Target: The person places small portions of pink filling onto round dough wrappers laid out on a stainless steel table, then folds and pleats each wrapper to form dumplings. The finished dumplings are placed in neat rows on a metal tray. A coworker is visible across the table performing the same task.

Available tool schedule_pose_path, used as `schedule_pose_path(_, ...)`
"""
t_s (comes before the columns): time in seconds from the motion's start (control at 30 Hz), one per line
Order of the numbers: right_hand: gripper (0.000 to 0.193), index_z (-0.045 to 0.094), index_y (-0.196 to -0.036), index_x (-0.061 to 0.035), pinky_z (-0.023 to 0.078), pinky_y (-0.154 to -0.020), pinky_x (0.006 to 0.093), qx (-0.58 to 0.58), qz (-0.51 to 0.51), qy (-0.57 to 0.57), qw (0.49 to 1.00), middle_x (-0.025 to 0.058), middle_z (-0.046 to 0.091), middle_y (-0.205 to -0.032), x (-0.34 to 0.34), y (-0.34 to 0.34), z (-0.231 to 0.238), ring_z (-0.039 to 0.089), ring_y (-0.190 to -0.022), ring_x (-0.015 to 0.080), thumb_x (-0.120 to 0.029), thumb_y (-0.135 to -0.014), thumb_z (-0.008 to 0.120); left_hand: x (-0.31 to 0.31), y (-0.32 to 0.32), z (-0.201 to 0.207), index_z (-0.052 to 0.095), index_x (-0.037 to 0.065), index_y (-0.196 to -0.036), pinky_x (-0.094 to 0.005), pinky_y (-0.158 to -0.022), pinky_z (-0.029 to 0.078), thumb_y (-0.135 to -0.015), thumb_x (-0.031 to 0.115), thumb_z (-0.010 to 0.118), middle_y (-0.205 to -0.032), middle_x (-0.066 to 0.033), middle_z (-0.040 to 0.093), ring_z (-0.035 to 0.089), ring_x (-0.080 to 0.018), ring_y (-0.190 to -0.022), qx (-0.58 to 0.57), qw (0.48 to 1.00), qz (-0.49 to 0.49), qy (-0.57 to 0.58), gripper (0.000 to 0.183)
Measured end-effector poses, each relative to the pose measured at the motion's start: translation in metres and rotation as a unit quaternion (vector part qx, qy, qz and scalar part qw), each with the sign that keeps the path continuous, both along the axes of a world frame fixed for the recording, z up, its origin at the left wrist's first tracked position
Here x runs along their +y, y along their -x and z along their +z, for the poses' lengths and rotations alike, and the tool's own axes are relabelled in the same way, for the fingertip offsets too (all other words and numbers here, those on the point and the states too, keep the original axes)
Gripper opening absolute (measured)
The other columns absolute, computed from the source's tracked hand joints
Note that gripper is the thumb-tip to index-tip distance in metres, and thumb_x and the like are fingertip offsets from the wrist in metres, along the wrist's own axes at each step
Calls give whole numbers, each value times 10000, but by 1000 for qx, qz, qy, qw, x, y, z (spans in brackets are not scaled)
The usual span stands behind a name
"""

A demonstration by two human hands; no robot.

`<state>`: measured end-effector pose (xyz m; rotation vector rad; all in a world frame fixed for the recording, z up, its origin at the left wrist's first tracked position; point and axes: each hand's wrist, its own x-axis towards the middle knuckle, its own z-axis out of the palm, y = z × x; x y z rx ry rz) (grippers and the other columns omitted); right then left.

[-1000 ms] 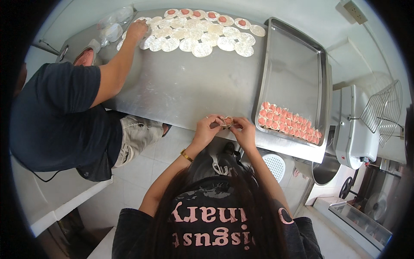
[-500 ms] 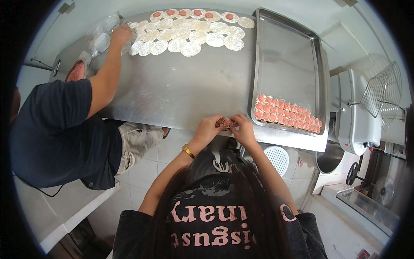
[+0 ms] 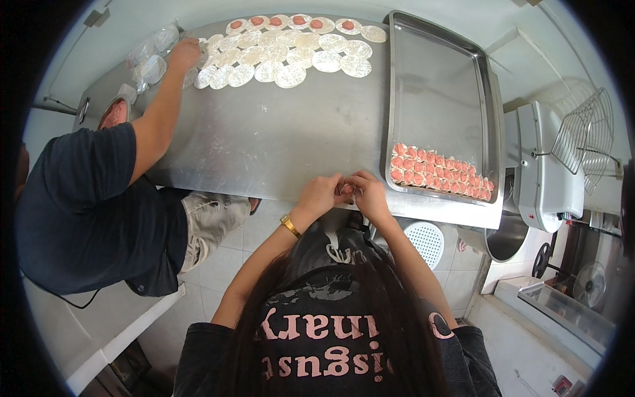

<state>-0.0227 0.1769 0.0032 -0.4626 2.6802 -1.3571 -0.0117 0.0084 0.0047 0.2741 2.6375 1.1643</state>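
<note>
Over the near edge of the steel table, my left hand (image 3: 320, 194) and my right hand (image 3: 368, 193) meet around a small open-topped dumpling (image 3: 347, 189). Fingers of both hands close on its thin wrapper, and a bit of pink filling shows between them. To the right, a large metal tray (image 3: 436, 86) holds several rows of similar dumplings (image 3: 433, 173), packed at its near end. Round pale wrappers (image 3: 290, 74) lie overlapping at the table's far side. Lumps of pink filling (image 3: 298, 20) sit on several in the farthest row.
At the left, a co-worker's hand (image 3: 184, 51) touches the left end of the wrappers, beside plastic bags (image 3: 152, 66). A bowl of pink filling (image 3: 116, 113) stands near that arm. Right of the tray are a white machine (image 3: 534, 169) and a wire guard (image 3: 585, 139). A perforated stool (image 3: 423, 243) stands below.
My fingers have drawn closer around the dumpling, covering more of it. The co-worker's hand stays by the wrappers, and the whole view has shifted slightly.
</note>
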Motion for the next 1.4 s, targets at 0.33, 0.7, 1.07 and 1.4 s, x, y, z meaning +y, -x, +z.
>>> schedule_pose_path(0.33,386,636,-1024,-4,518,-729,341,10,11,-23,1000,135,622,-962,-1,-3,3,634,-846,311,141,-677,552,-3,1,-1,562,46,-882,-408,-639,495,-753,215,748,-760,-134,655,647,-324,-745,4,997,16,-71,283)
schedule_pose_path(0.7,398,647,-1015,-5,507,-726,363,58,9,-20,998,137,622,-929,1,-3,5,628,-836,317,133,-648,581,0,-2,-8,562,47,-907,-438,-658,489,-742,229,753,-774,-139,657,638,-346,-745,25,999,-21,-23,310)
schedule_pose_path(1.07,450,624,-1075,-18,507,-709,356,38,-29,-18,999,126,610,-963,3,-7,1,622,-818,301,112,-645,630,-2,4,-15,553,30,-905,-433,-666,484,-751,180,741,-795,-157,638,620,-354,-762,46,993,-19,-109,286)
schedule_pose_path(1.4,420,625,-1058,7,493,-774,417,23,-79,-28,996,172,599,-959,-5,-9,7,590,-913,385,115,-655,577,-4,14,-20,570,24,-938,-419,-679,488,-783,200,714,-827,-160,635,621,-348,-803,13,995,-36,-88,276)
